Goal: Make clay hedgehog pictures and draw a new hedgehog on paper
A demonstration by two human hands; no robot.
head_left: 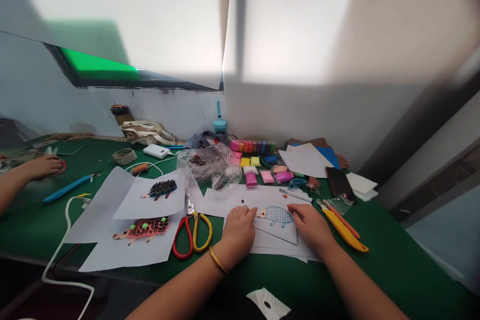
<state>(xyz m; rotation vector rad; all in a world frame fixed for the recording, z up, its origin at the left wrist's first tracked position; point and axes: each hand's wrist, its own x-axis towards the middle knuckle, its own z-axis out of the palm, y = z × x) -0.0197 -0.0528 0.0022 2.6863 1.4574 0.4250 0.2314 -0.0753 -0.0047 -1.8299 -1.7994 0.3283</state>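
A white sheet of paper (277, 231) lies in front of me, with a hedgehog drawn in blue outline and scale-like marks. The hedgehog's face (261, 214) is filled in pinkish. My left hand (239, 230) is closed at the sheet's left side, fingertips close to the snout. On the opposite edge, my right hand (310, 224) has its fingers bent together on the paper by the hedgehog's back. More white sheets lie underneath. A small reddish-brown piece (285, 196) and a pale pen (296, 195) are just above the drawing.
Left of me are red-and-yellow-handled scissors (192, 235) and two finished hedgehog pictures (163, 189). Clay packets (251, 179) and a plastic bag (213, 162) lie behind. A yellow cutter (343, 227) and phone (340, 184) sit right. Another person's hand (44, 166) is far left.
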